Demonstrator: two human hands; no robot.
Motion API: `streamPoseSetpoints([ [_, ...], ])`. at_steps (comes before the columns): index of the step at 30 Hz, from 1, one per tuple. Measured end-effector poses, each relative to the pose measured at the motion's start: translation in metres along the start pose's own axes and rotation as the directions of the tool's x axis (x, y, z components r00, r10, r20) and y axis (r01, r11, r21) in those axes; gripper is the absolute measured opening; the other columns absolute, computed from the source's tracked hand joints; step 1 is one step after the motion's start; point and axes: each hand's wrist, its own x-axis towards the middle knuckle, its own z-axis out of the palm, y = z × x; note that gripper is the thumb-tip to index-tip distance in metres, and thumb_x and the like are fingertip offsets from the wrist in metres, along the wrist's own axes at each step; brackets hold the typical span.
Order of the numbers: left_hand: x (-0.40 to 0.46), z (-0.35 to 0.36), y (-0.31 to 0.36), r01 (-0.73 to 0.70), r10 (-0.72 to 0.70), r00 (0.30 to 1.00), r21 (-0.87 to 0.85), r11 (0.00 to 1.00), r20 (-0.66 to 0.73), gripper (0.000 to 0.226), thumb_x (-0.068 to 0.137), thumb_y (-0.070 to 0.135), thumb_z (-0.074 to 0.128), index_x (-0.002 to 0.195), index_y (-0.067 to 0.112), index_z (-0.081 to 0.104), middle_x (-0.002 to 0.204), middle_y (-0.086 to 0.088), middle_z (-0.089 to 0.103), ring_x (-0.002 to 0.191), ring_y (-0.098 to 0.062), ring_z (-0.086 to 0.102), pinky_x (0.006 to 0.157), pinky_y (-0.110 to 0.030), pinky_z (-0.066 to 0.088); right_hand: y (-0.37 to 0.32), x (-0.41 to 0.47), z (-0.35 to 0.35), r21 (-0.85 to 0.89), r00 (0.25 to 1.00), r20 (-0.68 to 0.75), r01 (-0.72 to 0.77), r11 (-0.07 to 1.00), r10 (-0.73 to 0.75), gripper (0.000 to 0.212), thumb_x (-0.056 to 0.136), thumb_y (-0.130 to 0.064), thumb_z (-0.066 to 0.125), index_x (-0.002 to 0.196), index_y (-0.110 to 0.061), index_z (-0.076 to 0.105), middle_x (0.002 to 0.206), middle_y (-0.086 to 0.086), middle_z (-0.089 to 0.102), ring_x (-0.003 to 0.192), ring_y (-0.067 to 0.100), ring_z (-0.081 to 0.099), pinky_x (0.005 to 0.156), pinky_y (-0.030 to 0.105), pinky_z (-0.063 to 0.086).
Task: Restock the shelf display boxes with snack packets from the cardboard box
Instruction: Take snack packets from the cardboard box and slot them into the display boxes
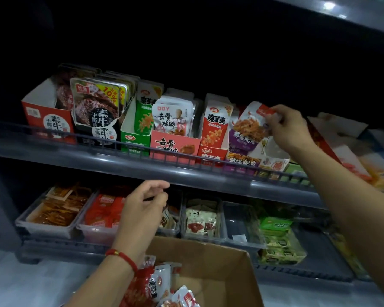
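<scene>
Purple and white, the snack packet (249,127) is a small flat pouch with a picture of orange strips on the front and a bit of red at its top corner. It looks light and soft, and its shiny skin may be a bit slippery. It would bend if you squeezed it hard, so the flat sealed top edge seems the best place to take hold. That is where the right hand (286,127) has it now: the grip is a pinch, fingers and thumb closed on the top right corner.

That packet stands up high on the upper shelf (186,171), at the front of the purple display box (242,161). It sits just beside a red and white box (213,151) of other packets. More boxes stand in a row to the left, pink, green, black and red, all packed with pouches standing upright.

Lower down, the left hand (144,207) hangs in front of the lower shelf with its fingers loosely curled. It holds nothing. A red string (122,258) goes round its wrist. Under it is the open cardboard box (220,267), with more red and white snack packets (162,282) lying in a loose pile in its near left corner. Clear trays (53,227) of other snacks line the lower shelf.

I think the job is partly done, as packets are left in the cardboard box.
</scene>
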Motion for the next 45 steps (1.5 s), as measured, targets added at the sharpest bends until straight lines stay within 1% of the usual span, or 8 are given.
streamPoseSetpoints([
  [4,0.001,0.002,0.001,0.011,-0.011,1.000,0.033,0.999,-0.001,0.026,0.099,0.015,0.058,0.094,0.034,0.074,0.105,0.007,0.070,0.096,-0.035,0.068,0.087,-0.057,0.058,0.000,0.010,0.013,-0.256,0.989,0.109,0.130,0.958,-0.105,0.026,0.100,-0.018,0.061,0.125,-0.011,0.066,0.122,0.008,0.065,0.110,0.023,0.061,0.088,0.034,0.046],
  [17,0.002,0.007,0.001,0.022,-0.021,1.000,0.121,0.992,-0.009,0.025,0.102,0.020,0.055,0.096,0.038,0.072,0.103,0.010,0.069,0.090,-0.026,0.069,0.084,-0.056,0.059,0.013,0.029,0.036,-0.550,0.970,0.008,0.207,0.809,-0.242,0.041,0.093,-0.026,0.072,0.131,-0.017,0.061,0.126,0.016,0.058,0.114,0.037,0.057,0.088,0.048,0.051],
  [24,0.004,0.006,-0.008,0.026,-0.028,1.000,0.157,0.987,0.009,0.021,0.101,0.020,0.056,0.101,0.036,0.069,0.109,0.007,0.067,0.093,-0.017,0.068,0.086,-0.052,0.060,0.021,0.024,0.036,-0.458,0.949,-0.050,0.256,0.851,-0.312,0.034,0.095,-0.008,0.066,0.128,-0.006,0.065,0.123,0.021,0.060,0.110,0.042,0.059,0.091,0.047,0.050],
  [30,0.004,0.007,-0.020,0.024,-0.043,0.996,0.250,0.968,0.072,0.024,0.098,0.016,0.058,0.102,0.038,0.067,0.110,0.008,0.065,0.100,-0.014,0.065,0.088,-0.048,0.059,0.019,-0.005,0.032,-0.378,0.932,-0.062,0.310,0.872,-0.358,0.028,0.098,-0.014,0.057,0.125,-0.013,0.063,0.130,0.012,0.056,0.114,0.031,0.057,0.091,0.040,0.048],
  [35,0.003,0.012,-0.042,-0.074,-0.049,0.972,0.495,0.866,0.231,0.017,0.096,0.017,0.060,0.103,0.032,0.065,0.105,0.013,0.063,0.097,-0.010,0.063,0.084,-0.032,0.054,-0.003,-0.087,0.035,-0.238,0.834,0.028,0.541,0.807,-0.551,0.020,0.095,-0.012,0.057,0.114,-0.009,0.063,0.115,0.010,0.059,0.090,0.017,0.056,0.074,0.030,0.047],
  [40,-0.002,0.014,-0.094,-0.193,-0.245,0.878,0.772,0.606,0.411,0.015,0.095,0.026,0.060,0.108,0.032,0.060,0.108,0.006,0.066,0.098,-0.016,0.064,0.088,-0.032,0.054,0.003,-0.176,0.072,-0.129,0.732,0.473,0.609,0.783,-0.491,0.023,0.094,-0.022,0.055,0.116,-0.021,0.062,0.109,-0.001,0.063,0.076,0.019,0.063,0.061,0.035,0.054],
  [42,-0.006,0.012,-0.118,-0.252,-0.379,0.797,0.828,0.500,0.471,0.021,0.096,0.028,0.059,0.117,0.028,0.062,0.119,0.002,0.065,0.100,-0.016,0.062,0.092,-0.034,0.054,0.017,-0.202,0.096,-0.107,0.616,0.705,0.582,0.806,-0.351,0.023,0.096,-0.027,0.054,0.118,-0.025,0.061,0.109,-0.002,0.065,0.084,0.020,0.065,0.071,0.034,0.055],
  [45,-0.012,0.003,-0.166,-0.379,-0.597,0.641,0.875,0.300,0.482,0.037,0.093,0.039,0.056,0.128,0.029,0.063,0.125,0.001,0.064,0.103,-0.018,0.061,0.094,-0.034,0.052,0.046,-0.244,0.132,-0.055,0.310,0.937,0.589,0.806,-0.162,0.026,0.100,-0.034,0.055,0.121,-0.020,0.063,0.111,0.002,0.067,0.093,0.018,0.064,0.089,0.034,0.054],
])
